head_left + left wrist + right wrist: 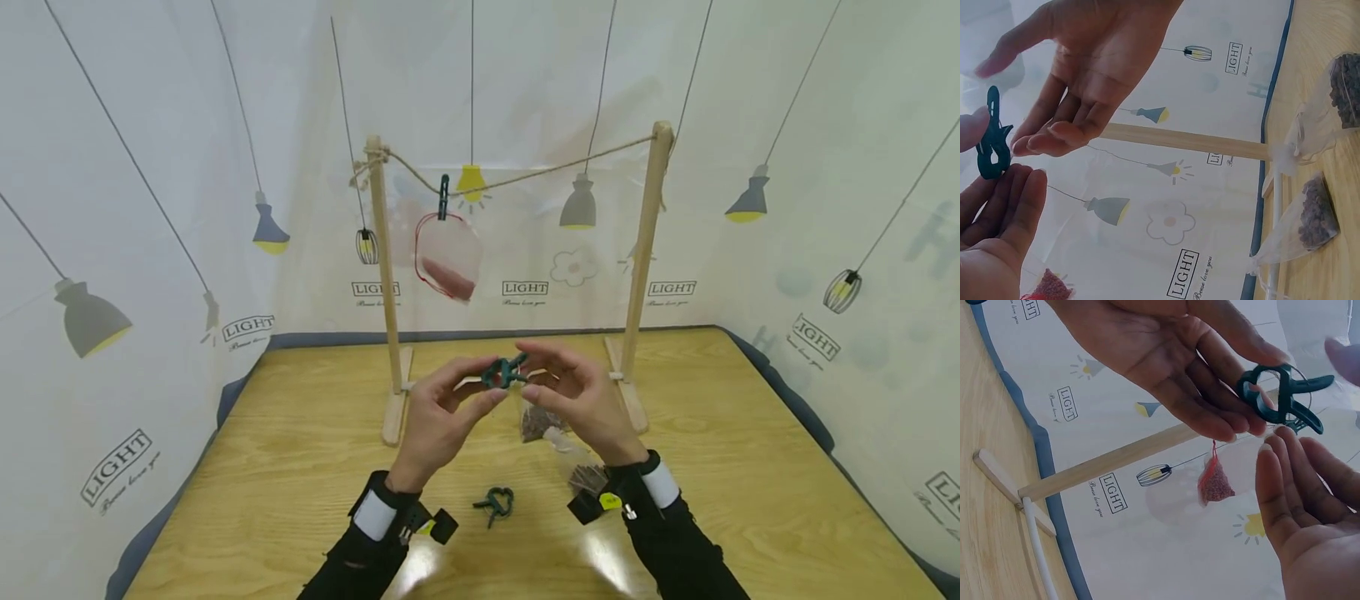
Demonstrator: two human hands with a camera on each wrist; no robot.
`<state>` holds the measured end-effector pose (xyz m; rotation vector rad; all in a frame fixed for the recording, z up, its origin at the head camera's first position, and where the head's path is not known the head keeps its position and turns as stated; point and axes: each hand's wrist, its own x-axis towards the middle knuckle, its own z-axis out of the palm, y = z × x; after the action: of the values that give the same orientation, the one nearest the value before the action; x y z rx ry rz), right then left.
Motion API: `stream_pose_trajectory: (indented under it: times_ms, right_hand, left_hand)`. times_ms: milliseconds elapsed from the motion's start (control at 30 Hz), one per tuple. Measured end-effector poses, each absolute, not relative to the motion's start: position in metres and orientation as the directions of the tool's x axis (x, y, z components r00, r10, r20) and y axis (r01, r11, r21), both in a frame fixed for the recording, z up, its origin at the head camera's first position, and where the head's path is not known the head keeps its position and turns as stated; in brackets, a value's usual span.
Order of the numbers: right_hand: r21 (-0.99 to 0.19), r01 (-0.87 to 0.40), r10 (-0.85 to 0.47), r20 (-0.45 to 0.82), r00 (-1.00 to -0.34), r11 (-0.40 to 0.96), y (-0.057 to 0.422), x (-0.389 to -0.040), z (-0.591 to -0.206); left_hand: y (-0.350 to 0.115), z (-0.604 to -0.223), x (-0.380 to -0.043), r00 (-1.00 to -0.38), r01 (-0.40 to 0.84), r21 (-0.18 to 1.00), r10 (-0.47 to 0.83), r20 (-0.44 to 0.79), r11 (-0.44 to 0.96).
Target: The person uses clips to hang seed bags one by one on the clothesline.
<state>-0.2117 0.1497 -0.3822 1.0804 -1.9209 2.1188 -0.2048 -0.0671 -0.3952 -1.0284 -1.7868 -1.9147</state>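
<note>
Between both hands is a dark green spring clip. My left hand pinches its rounded jaw end with thumb and fingers. The clip's two handles point toward my right hand. That hand is spread around the handles, its thumb a little apart from them in the right wrist view and its fingertips close to the lower one. A second green clip lies on the table below. Beyond the hands, a sheer pouch with a red drawstring and reddish contents hangs from a rope by another green clip.
The twine rope sags between two wooden posts on flat feet. Two sheer pouches of dark bits lie on the wooden table, partly behind my right hand. A lamp-printed cloth encloses the table's back and sides.
</note>
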Motion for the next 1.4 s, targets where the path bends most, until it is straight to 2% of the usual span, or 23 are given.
stream_pose_trajectory:
  times_ms: [267,700,967,1200,1400]
  right_hand:
    - [-0.846,-0.499,-0.281,0.533,-0.798,-0.189,0.141,-0.21,-0.385]
    - [-0.835,-0.541,-0.223,0.549,-0.805,-0.102,0.141,-0.211,-0.383]
    - [-0.827,-0.562,-0.139,0.554,-0.821,0.017,0.149,-0.216,-0.383]
    - [-0.813,-0.581,-0.055,0.579,-0.813,0.028,0.164,-0.223,-0.376]
    - [-0.824,-0.565,0.02,0.566,-0.824,0.039,0.181,-0.227,-0.37]
  left_hand:
    - [-0.063,-0.398,-0.202,-0.696,0.676,0.722,0.197,0.691,-0.144]
    - [-0.063,-0.398,-0.203,-0.716,0.647,0.746,0.209,0.666,-0.16]
    - [-0.064,-0.4,-0.202,-0.775,0.567,0.81,0.236,0.587,-0.15]
    - [-0.064,-0.413,-0.209,-0.827,0.487,0.86,0.235,0.511,-0.155]
    - [-0.058,-0.431,-0.215,-0.912,0.313,0.943,0.243,0.332,-0.116]
